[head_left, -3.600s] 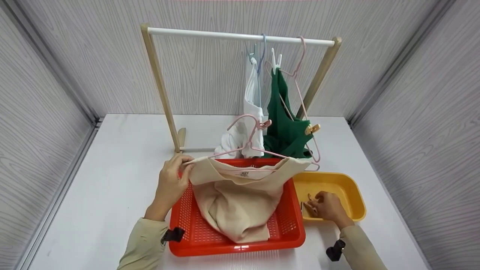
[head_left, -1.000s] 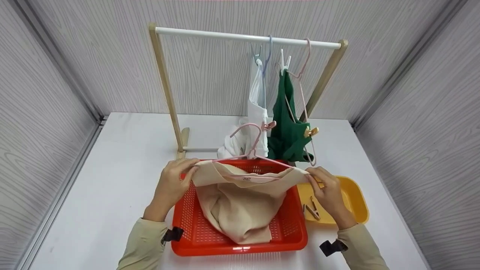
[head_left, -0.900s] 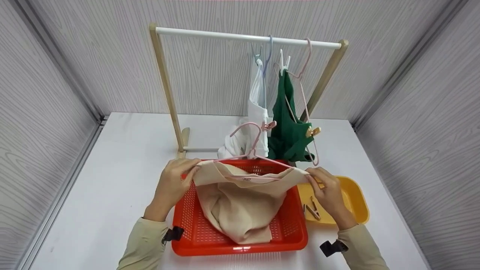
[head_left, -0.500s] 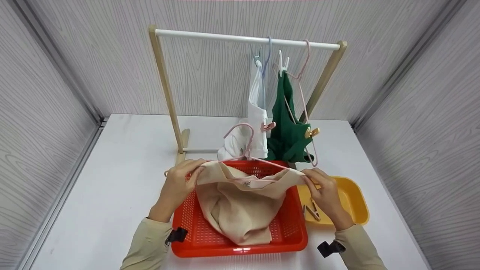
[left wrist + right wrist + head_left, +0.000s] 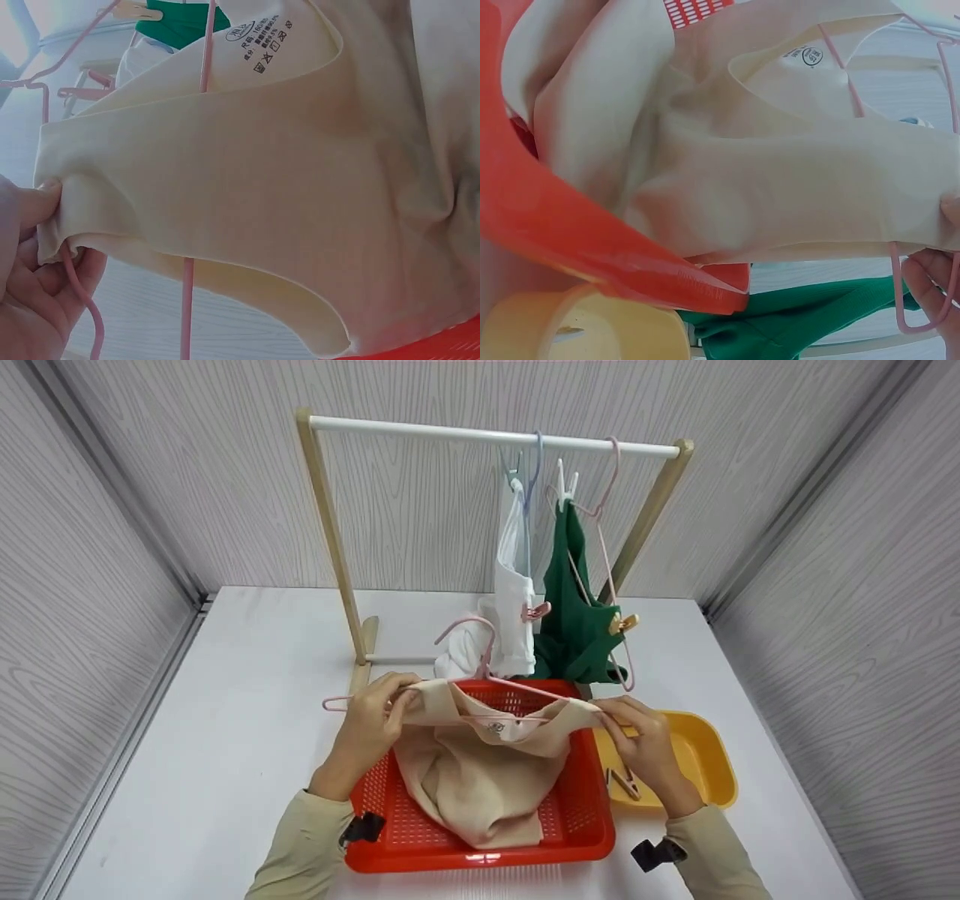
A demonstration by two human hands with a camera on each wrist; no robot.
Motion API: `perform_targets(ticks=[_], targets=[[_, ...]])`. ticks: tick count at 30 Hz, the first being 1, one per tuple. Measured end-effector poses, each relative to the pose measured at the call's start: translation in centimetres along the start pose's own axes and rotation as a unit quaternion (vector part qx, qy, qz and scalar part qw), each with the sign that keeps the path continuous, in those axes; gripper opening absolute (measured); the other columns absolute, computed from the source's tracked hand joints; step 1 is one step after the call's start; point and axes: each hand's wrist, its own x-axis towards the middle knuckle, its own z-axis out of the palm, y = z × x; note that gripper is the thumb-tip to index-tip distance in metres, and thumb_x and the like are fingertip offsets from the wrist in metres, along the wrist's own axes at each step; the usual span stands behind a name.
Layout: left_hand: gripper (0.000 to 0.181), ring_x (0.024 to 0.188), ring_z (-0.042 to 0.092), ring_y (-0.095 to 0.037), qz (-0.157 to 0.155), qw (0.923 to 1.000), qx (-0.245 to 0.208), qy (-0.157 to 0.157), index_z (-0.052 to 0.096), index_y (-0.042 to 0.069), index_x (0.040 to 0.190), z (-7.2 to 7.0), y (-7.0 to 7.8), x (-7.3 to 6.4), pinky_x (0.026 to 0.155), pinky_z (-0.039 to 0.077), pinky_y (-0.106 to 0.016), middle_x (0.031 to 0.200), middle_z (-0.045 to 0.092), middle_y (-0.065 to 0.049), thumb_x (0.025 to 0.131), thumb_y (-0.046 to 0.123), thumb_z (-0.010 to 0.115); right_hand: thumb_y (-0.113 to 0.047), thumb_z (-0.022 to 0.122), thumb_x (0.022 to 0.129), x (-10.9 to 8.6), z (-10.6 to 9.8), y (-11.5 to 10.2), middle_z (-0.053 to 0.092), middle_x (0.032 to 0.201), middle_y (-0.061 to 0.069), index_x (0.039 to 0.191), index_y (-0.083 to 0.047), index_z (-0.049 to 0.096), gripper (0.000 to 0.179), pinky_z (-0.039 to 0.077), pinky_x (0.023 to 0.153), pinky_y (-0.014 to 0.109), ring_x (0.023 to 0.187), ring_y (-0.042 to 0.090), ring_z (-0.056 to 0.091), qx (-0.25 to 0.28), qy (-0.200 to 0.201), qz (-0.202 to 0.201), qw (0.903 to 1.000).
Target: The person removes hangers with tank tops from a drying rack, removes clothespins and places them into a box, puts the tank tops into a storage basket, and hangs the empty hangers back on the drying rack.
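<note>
A beige sleeveless top (image 5: 480, 787) is on a pink hanger (image 5: 529, 688), its lower part bunched in the red basket (image 5: 420, 861). My left hand (image 5: 371, 727) pinches the left shoulder strap, and the hanger's left end juts out past it. At the other strap, my right hand (image 5: 645, 742) pinches the cloth between thumb and fingers. The left wrist view shows the hanger wire (image 5: 82, 300) coming out of the armhole beside my fingers. A hanger end (image 5: 919, 326) also shows below the strap in the right wrist view. A printed label (image 5: 496, 727) marks the inside neck.
Behind the basket stands a rack with a white rail (image 5: 420, 429). From it hang a white garment (image 5: 514, 615) and a green garment (image 5: 577, 607), both with clothespins. To the right, partly behind my right hand, is a yellow tray (image 5: 716, 765) holding clothespins (image 5: 625, 787).
My right hand has left the yellow tray and come to the right strap. The hanger has slid left inside the top, its left end now sticking out. My left hand has shifted slightly right.
</note>
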Motion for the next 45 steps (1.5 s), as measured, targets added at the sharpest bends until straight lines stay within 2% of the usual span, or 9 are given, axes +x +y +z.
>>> perform_targets(ticks=[16,20,27,29,32,36,39,43,45], targets=[[0.011,0.081,0.062,-0.016,-0.006,0.9997,-0.002,0.023,0.064,-0.002,0.1,-0.3,-0.4,-0.1,0.073,0.054,-0.03,0.09,0.068,-0.011,0.09,0.0,0.061,0.015,0.071,0.073,-0.5,-1.2,0.8,0.074,0.086,0.012,0.093,-0.001,0.074,0.026,0.046,0.083,0.003,0.08,0.022,0.071,-0.035,0.038,0.018,0.9985],[0.011,0.077,0.058,-0.014,-0.001,0.9994,-0.008,0.033,0.065,-0.002,0.1,-0.3,-0.7,-0.2,0.071,0.05,-0.024,0.088,0.067,-0.01,0.09,-0.001,0.06,0.013,0.071,0.075,-0.9,-1.5,1.5,0.074,0.085,0.012,0.091,-0.001,0.074,0.022,0.045,0.084,0.002,0.078,0.025,0.07,-0.048,0.046,0.036,0.9971],[0.012,0.08,0.055,-0.008,-0.003,0.9985,-0.025,0.049,0.064,-0.003,0.102,-0.7,-0.9,-0.3,0.073,0.047,-0.015,0.091,0.068,-0.011,0.091,-0.001,0.06,0.015,0.071,0.073,-1.9,-2.1,2.6,0.073,0.079,0.015,0.086,0.003,0.073,0.018,0.043,0.08,-0.002,0.07,0.017,0.069,-0.079,0.07,0.063,0.9925],[0.012,0.081,0.055,-0.007,-0.006,0.9982,-0.029,0.053,0.064,-0.003,0.102,-0.8,-1.0,-0.4,0.074,0.046,-0.013,0.093,0.068,-0.011,0.091,0.0,0.06,0.015,0.071,0.074,-2.2,-2.1,2.9,0.073,0.077,0.016,0.085,0.004,0.073,0.015,0.043,0.079,-0.002,0.068,0.023,0.068,-0.082,0.066,0.059,0.9927],[0.013,0.082,0.056,-0.008,-0.01,0.9976,-0.029,0.061,0.064,-0.004,0.103,-0.7,-1.1,-0.4,0.073,0.047,-0.011,0.094,0.068,-0.013,0.091,0.0,0.059,0.014,0.07,0.075,-2.8,-2.0,3.4,0.073,0.078,0.017,0.086,0.005,0.073,0.015,0.043,0.078,-0.002,0.068,0.024,0.069,-0.089,0.053,0.066,0.9924],[0.013,0.081,0.056,-0.007,-0.017,0.9972,-0.03,0.066,0.064,-0.004,0.102,-0.7,-1.0,-0.4,0.072,0.047,-0.01,0.093,0.067,-0.013,0.091,0.001,0.06,0.012,0.071,0.076,-3.6,-1.7,3.7,0.074,0.081,0.016,0.088,0.004,0.073,0.014,0.042,0.076,-0.004,0.069,0.017,0.069,-0.095,0.032,0.094,0.9906],[0.013,0.083,0.057,-0.008,-0.017,0.9972,-0.034,0.064,0.064,-0.004,0.102,-0.6,-0.9,-0.3,0.075,0.047,-0.009,0.093,0.068,-0.013,0.091,0.001,0.06,0.009,0.072,0.077,-4.1,-1.4,3.5,0.074,0.081,0.014,0.088,0.003,0.073,0.012,0.041,0.075,-0.004,0.068,0.016,0.069,-0.093,0.013,0.106,0.9899],[0.012,0.086,0.058,-0.009,-0.013,0.9973,-0.037,0.062,0.065,-0.004,0.102,-0.5,-0.7,-0.2,0.081,0.047,-0.01,0.093,0.068,-0.013,0.091,0.001,0.06,0.004,0.073,0.078,-4.2,-0.9,2.9,0.074,0.079,0.012,0.086,0.001,0.073,0.009,0.043,0.076,-0.003,0.069,0.022,0.07,-0.092,-0.01,0.099,0.9908],[0.012,0.085,0.058,-0.008,-0.013,0.9974,-0.036,0.061,0.065,-0.003,0.101,-0.4,-0.6,-0.2,0.081,0.047,-0.01,0.092,0.068,-0.012,0.091,0.001,0.06,0.001,0.073,0.08,-4.1,-0.6,2.5,0.074,0.078,0.011,0.086,-0.001,0.073,0.007,0.045,0.076,-0.001,0.07,0.02,0.07,-0.092,-0.023,0.103,0.9902]])
